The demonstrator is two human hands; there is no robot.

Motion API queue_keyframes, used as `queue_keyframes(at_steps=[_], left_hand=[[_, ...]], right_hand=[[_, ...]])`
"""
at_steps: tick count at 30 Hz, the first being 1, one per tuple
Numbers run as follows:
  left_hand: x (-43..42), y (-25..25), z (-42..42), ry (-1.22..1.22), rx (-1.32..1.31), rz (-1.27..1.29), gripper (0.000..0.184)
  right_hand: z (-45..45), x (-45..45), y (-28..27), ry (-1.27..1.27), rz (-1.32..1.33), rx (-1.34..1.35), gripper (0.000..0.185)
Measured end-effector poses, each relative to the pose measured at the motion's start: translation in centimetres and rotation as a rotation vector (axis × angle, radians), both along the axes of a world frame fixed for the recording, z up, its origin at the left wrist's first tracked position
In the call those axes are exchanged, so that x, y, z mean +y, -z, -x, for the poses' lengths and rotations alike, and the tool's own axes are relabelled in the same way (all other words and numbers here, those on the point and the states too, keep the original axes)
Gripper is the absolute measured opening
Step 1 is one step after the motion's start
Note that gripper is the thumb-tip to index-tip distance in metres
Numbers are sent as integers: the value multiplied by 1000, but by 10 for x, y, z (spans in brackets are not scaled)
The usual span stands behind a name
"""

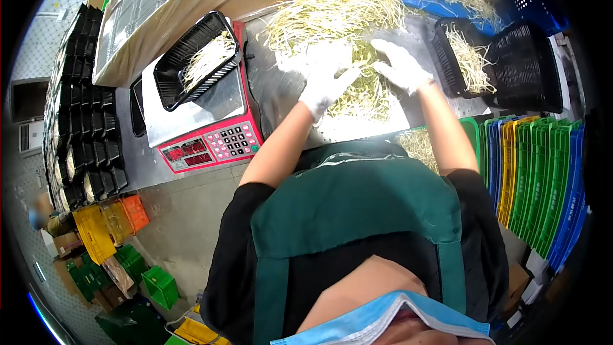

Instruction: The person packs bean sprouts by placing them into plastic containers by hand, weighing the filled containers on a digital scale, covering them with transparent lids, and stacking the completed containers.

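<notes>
Both hands are gloved in white, palms down over the bean sprouts [366, 97]. The loose strands lie between the 2 hands, under the fingertips, and on toward the body; the main heap is just beyond the hands.

Right hand [403, 68]: fingers extended, thumb parted from them, gap visible, no clump gripped. Left hand [327, 82]: thumb out toward the right hand, fingers washed out by glare; can't tell how far they're curled or if strands are pinched. Hands are near each other, not touching.

Left of the left hand: red-framed scale [205, 114] on the metal table [276, 83], digits lit but too small to read. 1 black tray [170, 75] sits skewed on its plate, sprouts inside.

Far left, past the scale: stacked black trays [82, 118].

Right of the right hand: 2 more black trays; the closer tray [445, 57] holds sprouts, the farther tray [522, 67] stands just beside it.

Beyond the right hand: blue crate [535, 1] next to more sprouts. Right and nearer the body: a row of green, yellow and blue crates [535, 182].
</notes>
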State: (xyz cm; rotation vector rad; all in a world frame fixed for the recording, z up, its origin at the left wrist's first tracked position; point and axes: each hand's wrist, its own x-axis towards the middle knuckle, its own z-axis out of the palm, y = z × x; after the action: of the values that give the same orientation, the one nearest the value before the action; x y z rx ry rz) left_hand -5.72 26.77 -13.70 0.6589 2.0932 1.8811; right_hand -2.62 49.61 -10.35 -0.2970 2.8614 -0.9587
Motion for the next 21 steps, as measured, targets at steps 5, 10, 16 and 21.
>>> queue_keyframes(at_steps=[5, 10, 16, 21], left_hand=[[-62, -51, -52, 244, 234, 414, 88], [-7, -6, -41, -9, 760, 451, 69], [-11, -19, -20, 60, 212, -100, 55], [-15, -26, 3, 38, 489, 330, 65]], right_hand=[[-74, 9, -1, -60, -27, 57, 56], [-76, -41, -20, 62, -82, 183, 51], [-54, -10, -36, -10, 507, 117, 51], [-16, -1, -1, 344, 295, -93, 61]])
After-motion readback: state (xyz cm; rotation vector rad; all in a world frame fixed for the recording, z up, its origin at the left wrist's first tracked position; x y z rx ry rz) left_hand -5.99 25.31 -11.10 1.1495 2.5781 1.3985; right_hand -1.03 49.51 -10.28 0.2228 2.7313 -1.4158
